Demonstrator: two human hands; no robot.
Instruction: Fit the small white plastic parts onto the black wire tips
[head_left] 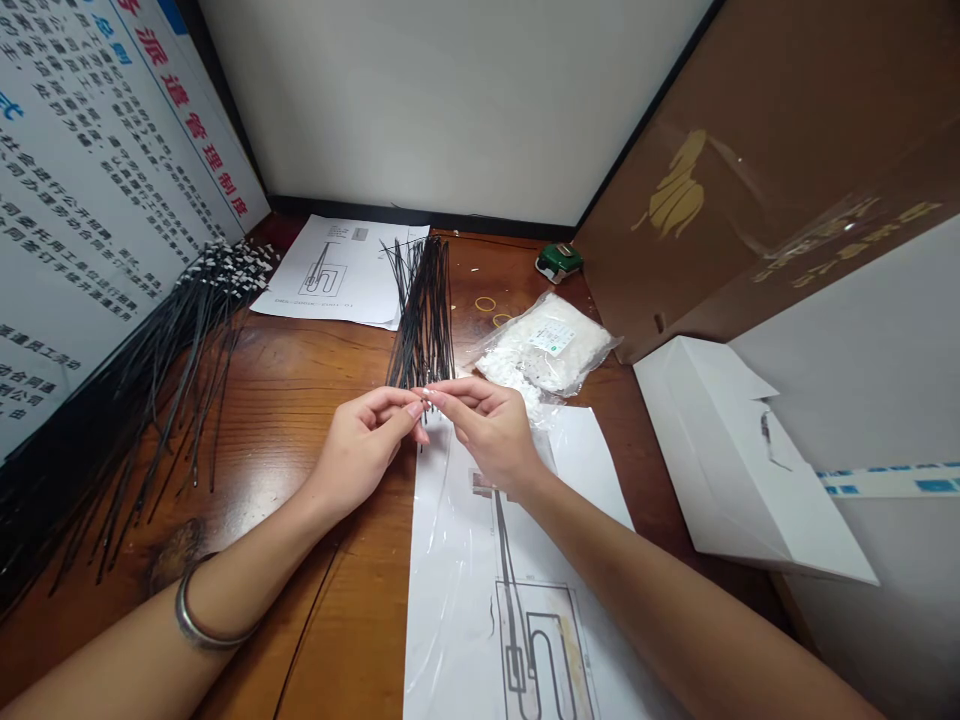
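Both hands meet over the middle of the table [277, 400], fingertips nearly touching! The left hand [356, 450] pinches what looks like the end of a black wire; the right hand [495, 425] has thumb and finger closed on a tiny white piece [428, 393], right at the near end of the centre bunch. Whether the two are joined, I can't tell: far too small.

Now the tally. Over by the table's left edge, a big pile of wires [225, 275] shows a thick cluster of white tips at its far end, so that lot looks finished, at least at that end. In the centre, reaching toward the back edge, a smaller bunch of black wires [425, 300] shows no white at its far ends; its near ends hide behind the fingers. Plenty apparently left there, then, and no exact count possible.

Supplies? A plump clear bag [559, 340] of white pieces sits right of centre, loose white bits [519, 383] spilling beside it. A printed drawing [450, 600] runs under the right forearm to the near edge.
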